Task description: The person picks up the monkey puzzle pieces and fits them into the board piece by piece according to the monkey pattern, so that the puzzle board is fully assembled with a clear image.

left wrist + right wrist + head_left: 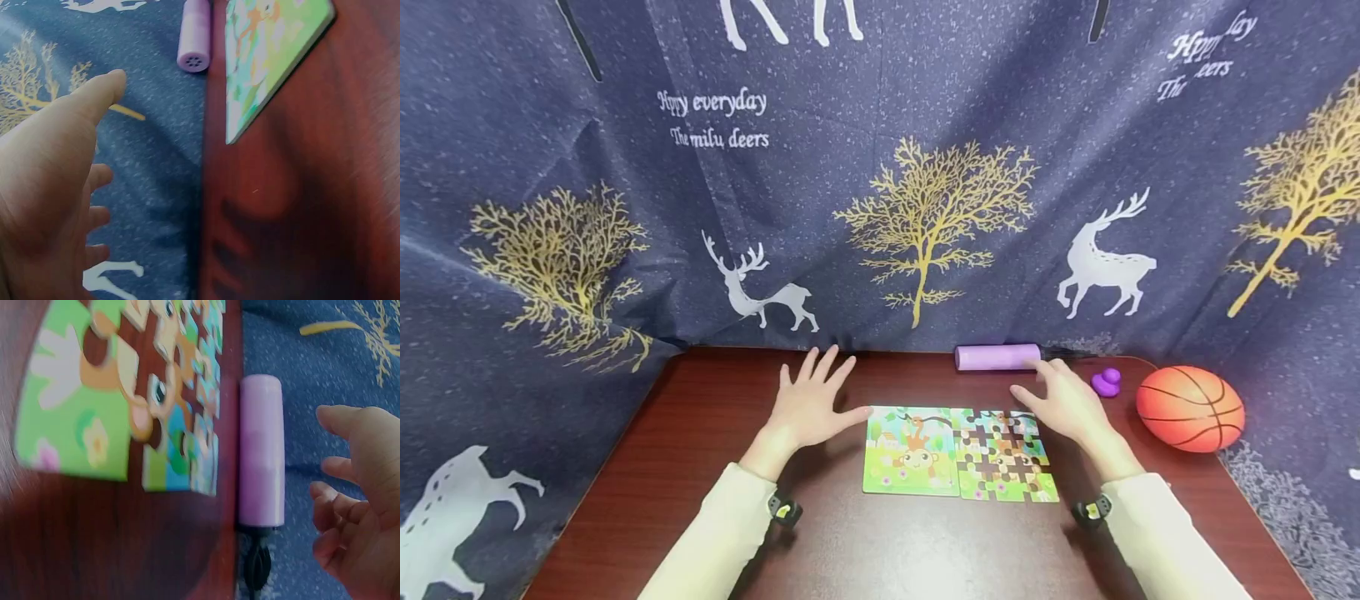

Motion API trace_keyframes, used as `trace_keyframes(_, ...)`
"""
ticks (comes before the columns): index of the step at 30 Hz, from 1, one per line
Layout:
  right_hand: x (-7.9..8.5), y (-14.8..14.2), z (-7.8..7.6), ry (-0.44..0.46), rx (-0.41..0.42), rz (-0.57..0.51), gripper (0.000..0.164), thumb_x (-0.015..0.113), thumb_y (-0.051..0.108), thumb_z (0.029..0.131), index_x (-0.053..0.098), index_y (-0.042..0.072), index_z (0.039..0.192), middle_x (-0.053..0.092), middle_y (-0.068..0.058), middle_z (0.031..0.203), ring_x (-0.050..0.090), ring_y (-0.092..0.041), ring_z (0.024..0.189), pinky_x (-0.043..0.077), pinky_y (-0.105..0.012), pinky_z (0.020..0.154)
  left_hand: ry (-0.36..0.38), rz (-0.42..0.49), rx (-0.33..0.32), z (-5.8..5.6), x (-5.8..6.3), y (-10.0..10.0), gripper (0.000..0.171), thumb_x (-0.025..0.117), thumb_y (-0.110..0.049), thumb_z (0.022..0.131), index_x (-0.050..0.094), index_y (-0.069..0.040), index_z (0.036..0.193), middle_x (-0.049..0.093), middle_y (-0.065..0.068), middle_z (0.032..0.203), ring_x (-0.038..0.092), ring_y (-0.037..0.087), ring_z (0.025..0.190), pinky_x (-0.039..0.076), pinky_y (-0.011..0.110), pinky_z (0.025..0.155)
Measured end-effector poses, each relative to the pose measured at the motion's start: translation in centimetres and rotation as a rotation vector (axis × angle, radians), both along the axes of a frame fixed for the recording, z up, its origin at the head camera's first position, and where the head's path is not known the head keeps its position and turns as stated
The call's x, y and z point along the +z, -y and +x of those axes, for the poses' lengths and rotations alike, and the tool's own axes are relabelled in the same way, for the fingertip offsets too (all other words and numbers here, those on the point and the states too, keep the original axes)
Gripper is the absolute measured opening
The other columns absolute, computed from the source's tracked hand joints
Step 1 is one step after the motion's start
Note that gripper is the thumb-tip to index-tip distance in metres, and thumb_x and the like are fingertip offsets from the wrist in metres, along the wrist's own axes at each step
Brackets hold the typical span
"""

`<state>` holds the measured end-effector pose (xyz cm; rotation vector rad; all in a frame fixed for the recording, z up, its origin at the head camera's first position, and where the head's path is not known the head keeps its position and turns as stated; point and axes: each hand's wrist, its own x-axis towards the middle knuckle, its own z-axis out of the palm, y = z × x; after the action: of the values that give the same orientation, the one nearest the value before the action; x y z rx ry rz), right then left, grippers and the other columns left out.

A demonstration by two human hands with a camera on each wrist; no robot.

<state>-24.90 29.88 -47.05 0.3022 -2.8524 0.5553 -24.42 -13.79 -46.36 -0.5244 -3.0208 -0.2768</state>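
My left hand (805, 410) is spread wide with nothing in it, its thumb near the top left corner of a flat puzzle board (910, 475) printed with a monkey hanging from a branch. Beside the board on its right, several jigsaw pieces (981, 487) of a matching picture lie spaced apart, with brown table showing between them. My right hand (1067, 404) hovers near the far right corner of these pieces, fingers loosely bent and holding nothing. In the right wrist view a purple cylinder with a black handle (261, 450) appears beside that hand.
The brown wooden table (677, 492) meets a dark blue curtain (820, 192) printed with deer and trees. Toward the back right sits a small purple rubber duck (1106, 383), with an orange basketball (1191, 409) farther right near the table's edge.
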Motion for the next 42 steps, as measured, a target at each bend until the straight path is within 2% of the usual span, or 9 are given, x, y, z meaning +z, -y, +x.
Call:
trace_keyframes(4, -0.8, 1.3, 0.1, 0.066, 0.013, -0.030, 0.057, 0.072, 0.051, 0.094, 0.068, 0.009, 0.132, 0.060, -0.004, 0.094, 0.060, -0.022, 0.082, 0.049, -0.045, 0.068, 0.032, -0.008, -0.045, 0.5, -1.1, -0.7, 0.099, 0.051, -0.085, 0.086, 0.031, -0.029, 0.165, 0.021, 0.007, 0.172, 0.014, 0.038, 0.157, 0.016, 0.078, 0.113)
trace_keyframes(10, -1.9, 2.9, 0.2, 0.156, 0.040, -0.037, 0.053, 0.074, 0.049, 0.094, 0.070, 0.010, 0.129, 0.058, 0.000, 0.087, 0.056, -0.019, 0.078, 0.047, -0.043, 0.067, 0.112, 0.018, -0.110, 1.3, -2.6, -1.7, 0.106, 0.058, -0.085, 0.082, 0.030, -0.025, 0.166, 0.021, 0.009, 0.171, 0.017, 0.043, 0.155, 0.019, 0.080, 0.111)
trace_keyframes(13, -2.3, 3.5, 0.3, 0.189, 0.048, -0.023, 0.054, 0.074, 0.051, 0.092, 0.071, 0.010, 0.128, 0.062, -0.002, 0.092, 0.060, -0.022, 0.084, 0.050, -0.047, 0.071, 0.139, 0.020, -0.134, 1.6, -3.4, -2.1, 0.111, 0.059, -0.087, 0.080, 0.030, -0.023, 0.166, 0.021, 0.010, 0.171, 0.018, 0.046, 0.154, 0.020, 0.081, 0.110)
trace_keyframes(17, -2.9, 4.2, 0.5, 0.209, 0.057, -0.001, 0.059, 0.075, 0.054, 0.091, 0.071, 0.010, 0.129, 0.068, -0.007, 0.107, 0.066, -0.028, 0.098, 0.053, -0.055, 0.081, 0.162, 0.018, -0.146, 2.0, -4.1, -2.5, 0.115, 0.062, -0.087, 0.077, 0.029, -0.022, 0.166, 0.021, 0.010, 0.171, 0.018, 0.046, 0.154, 0.020, 0.081, 0.110)
trace_keyframes(24, -3.3, 5.1, 0.8, 0.226, 0.065, 0.017, 0.069, 0.076, 0.060, 0.087, 0.069, 0.008, 0.132, 0.068, -0.009, 0.113, 0.067, -0.031, 0.100, 0.054, -0.057, 0.083, 0.225, -0.002, -0.129, 2.7, -4.5, -2.9, 0.121, 0.066, -0.089, 0.071, 0.030, -0.022, 0.166, 0.021, 0.007, 0.171, 0.018, 0.042, 0.155, 0.020, 0.079, 0.111)
trace_keyframes(29, -3.5, 5.6, 0.8, 0.224, 0.078, 0.027, 0.069, 0.077, 0.060, 0.086, 0.069, 0.008, 0.131, 0.068, -0.013, 0.119, 0.067, -0.036, 0.105, 0.054, -0.059, 0.084, 0.222, -0.036, -0.128, 2.8, -4.7, -3.0, 0.123, 0.066, -0.089, 0.069, 0.032, -0.021, 0.165, 0.022, 0.007, 0.171, 0.018, 0.041, 0.156, 0.021, 0.078, 0.111)
trace_keyframes(33, -3.9, 5.8, 0.6, 0.226, 0.086, 0.038, 0.069, 0.078, 0.061, 0.085, 0.069, 0.010, 0.131, 0.068, -0.011, 0.116, 0.068, -0.033, 0.101, 0.055, -0.056, 0.079, 0.218, -0.034, -0.131, 2.7, -4.6, -3.1, 0.123, 0.068, -0.088, 0.069, 0.032, -0.021, 0.165, 0.023, 0.008, 0.171, 0.018, 0.041, 0.155, 0.021, 0.078, 0.111)
trace_keyframes(39, -3.8, 6.3, 0.6, 0.238, 0.086, 0.034, 0.070, 0.080, 0.061, 0.083, 0.068, 0.011, 0.130, 0.068, -0.009, 0.115, 0.068, -0.031, 0.098, 0.055, -0.055, 0.077, 0.222, -0.062, -0.124, 2.5, -5.1, -3.1, 0.128, 0.066, -0.092, 0.066, 0.029, -0.022, 0.166, 0.020, 0.006, 0.172, 0.015, 0.040, 0.156, 0.021, 0.078, 0.111)
trace_keyframes(42, -4.0, 6.5, 0.7, 0.252, 0.076, 0.022, 0.068, 0.081, 0.062, 0.081, 0.069, 0.013, 0.126, 0.067, -0.004, 0.107, 0.065, -0.025, 0.089, 0.054, -0.050, 0.072, 0.222, -0.078, -0.125, 2.5, -5.2, -3.1, 0.130, 0.066, -0.093, 0.064, 0.028, -0.022, 0.166, 0.020, 0.006, 0.172, 0.016, 0.040, 0.156, 0.022, 0.078, 0.111)
